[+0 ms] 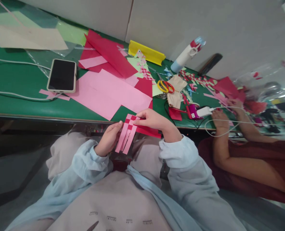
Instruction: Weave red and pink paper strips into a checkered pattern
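Note:
A small woven piece of pink and red paper strips (127,132) is held over my lap, just off the table's front edge. Its upper part shows a checked pattern, while loose pink strips hang down and red strips stick out to the right. My right hand (152,121) pinches the checked part from above with thumb and fingers. At the weave's left edge, my left hand (110,138) is closed with the thumb uppermost; its fingers are partly hidden behind the paper. Pink paper sheets (104,93) and red sheets (111,51) lie on the table beyond.
On the green table (19,106) are a phone (62,75) with white cables, yellow-handled scissors (165,86), a yellow holder (146,53) and a white bottle (187,56). A power bank (195,111) sits right of my hands. A co-worker's hands (221,118) are at the right.

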Action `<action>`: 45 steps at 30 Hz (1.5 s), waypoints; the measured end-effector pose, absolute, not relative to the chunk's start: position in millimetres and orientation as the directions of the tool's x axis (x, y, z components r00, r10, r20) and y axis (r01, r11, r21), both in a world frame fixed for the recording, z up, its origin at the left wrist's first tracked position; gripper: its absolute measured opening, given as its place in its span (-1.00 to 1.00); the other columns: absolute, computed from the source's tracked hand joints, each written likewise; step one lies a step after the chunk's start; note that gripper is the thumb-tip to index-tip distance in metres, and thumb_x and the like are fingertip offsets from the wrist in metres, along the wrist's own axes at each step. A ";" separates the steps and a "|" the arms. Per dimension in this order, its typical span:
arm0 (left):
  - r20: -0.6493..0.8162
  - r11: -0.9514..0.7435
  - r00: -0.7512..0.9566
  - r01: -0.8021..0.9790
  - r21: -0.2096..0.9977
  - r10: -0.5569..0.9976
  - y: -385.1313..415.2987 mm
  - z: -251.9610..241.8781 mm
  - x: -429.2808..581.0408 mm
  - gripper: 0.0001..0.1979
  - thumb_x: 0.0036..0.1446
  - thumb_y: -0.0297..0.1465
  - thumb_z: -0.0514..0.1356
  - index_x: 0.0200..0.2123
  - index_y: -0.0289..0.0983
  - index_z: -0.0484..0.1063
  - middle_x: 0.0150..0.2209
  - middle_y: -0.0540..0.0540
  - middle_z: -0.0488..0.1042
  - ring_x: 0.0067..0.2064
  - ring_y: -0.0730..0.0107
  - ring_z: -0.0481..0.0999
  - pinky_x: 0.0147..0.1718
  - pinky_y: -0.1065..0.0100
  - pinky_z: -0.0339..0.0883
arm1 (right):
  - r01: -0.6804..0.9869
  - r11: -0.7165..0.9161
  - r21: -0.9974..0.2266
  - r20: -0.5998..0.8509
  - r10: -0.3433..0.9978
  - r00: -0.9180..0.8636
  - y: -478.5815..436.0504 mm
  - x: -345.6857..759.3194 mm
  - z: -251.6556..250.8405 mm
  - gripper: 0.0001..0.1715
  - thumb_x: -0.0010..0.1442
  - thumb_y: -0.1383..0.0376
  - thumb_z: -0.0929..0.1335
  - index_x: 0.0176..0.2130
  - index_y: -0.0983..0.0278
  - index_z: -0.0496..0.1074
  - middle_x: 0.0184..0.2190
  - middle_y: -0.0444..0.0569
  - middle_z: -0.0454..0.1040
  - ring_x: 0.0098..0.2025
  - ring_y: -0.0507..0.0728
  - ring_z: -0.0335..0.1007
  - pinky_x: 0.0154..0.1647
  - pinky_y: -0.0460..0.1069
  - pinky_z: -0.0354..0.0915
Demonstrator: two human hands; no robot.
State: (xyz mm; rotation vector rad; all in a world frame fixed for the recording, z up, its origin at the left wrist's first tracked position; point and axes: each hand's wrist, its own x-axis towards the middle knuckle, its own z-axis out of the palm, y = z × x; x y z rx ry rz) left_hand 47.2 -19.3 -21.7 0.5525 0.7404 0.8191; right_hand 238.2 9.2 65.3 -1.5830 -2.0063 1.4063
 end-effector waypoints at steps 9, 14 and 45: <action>-0.275 0.411 0.449 -0.240 0.879 0.850 -15.3 -13.5 32.3 -0.66 -0.02 -0.12 0.35 -0.48 -0.32 0.49 -0.54 0.05 0.38 -0.50 0.54 0.27 -0.51 0.48 0.15 | 0.585 -0.052 -0.809 -0.343 0.851 -0.398 22.1 240.0 64.7 -0.51 0.11 0.03 0.39 -0.59 0.28 0.19 -0.62 -0.27 -0.01 -0.55 -0.08 -0.10 -0.53 -0.08 -0.09; -0.276 0.375 0.405 -0.186 0.908 0.871 -7.1 -9.6 31.7 -0.61 0.02 -0.09 0.31 -0.54 -0.31 0.45 -0.61 0.08 0.29 -0.57 0.59 0.16 -0.59 0.49 0.05 | 0.579 0.032 -0.815 -0.287 0.845 -0.451 38.1 241.2 66.2 -0.52 0.13 0.04 0.38 -0.58 0.29 0.22 -0.61 -0.26 -0.01 -0.55 -0.07 -0.09 -0.53 -0.08 -0.08; -0.320 0.380 0.253 -0.245 0.892 0.913 21.3 16.8 36.1 -0.70 0.03 -0.17 0.33 -0.50 -0.30 0.49 -0.58 0.01 0.39 -0.52 0.48 0.36 -0.53 0.44 0.27 | 0.408 0.075 -0.910 -0.219 0.749 -0.625 79.6 254.7 65.2 -0.49 0.15 0.00 0.39 -0.56 0.30 0.25 -0.62 -0.25 0.03 -0.55 -0.07 -0.09 -0.53 -0.08 -0.11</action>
